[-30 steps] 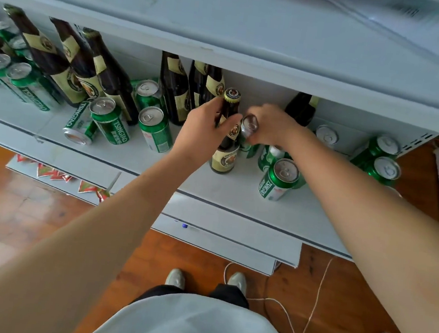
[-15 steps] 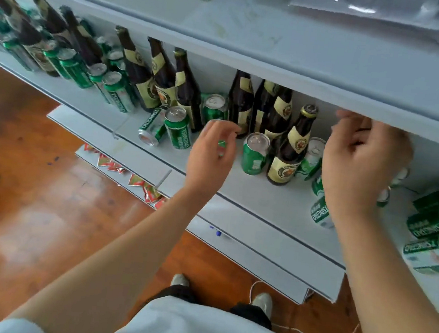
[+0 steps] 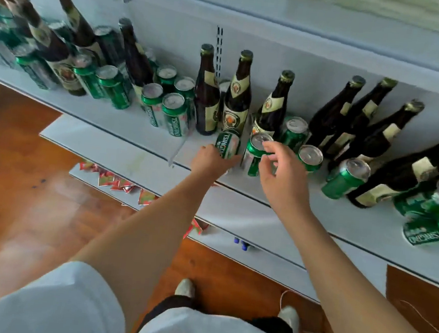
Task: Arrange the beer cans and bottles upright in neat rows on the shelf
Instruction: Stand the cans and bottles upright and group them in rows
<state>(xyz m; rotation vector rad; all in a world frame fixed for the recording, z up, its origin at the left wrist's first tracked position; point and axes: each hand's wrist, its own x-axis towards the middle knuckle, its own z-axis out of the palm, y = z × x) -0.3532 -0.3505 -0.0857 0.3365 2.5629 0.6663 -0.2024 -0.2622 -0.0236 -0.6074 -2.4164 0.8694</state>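
My left hand (image 3: 213, 160) grips a green Tsingtao can (image 3: 227, 143) that lies on its side near the front of the white shelf (image 3: 369, 225). Just to its right, my right hand (image 3: 280, 170) curls its fingers round an upright green can (image 3: 255, 153). Behind them stand three brown bottles (image 3: 237, 97) with cream labels. More brown bottles (image 3: 364, 119) lean at the right, and several green cans (image 3: 344, 178) lie or tilt there. Upright cans (image 3: 175, 115) and bottles (image 3: 62, 49) fill the left part of the shelf.
An upper shelf (image 3: 282, 18) overhangs the bottles. A clear divider (image 3: 178, 145) stands on the shelf left of my hands. Lower white shelf boards (image 3: 234, 216) jut out over a wooden floor (image 3: 22, 172). My shoes (image 3: 185, 287) are beside a thin cord (image 3: 304, 330).
Both hands have dropped to the shelf front: the left now grips the lying can, the right has come down from under the upper shelf onto an upright can. The view shifted left.
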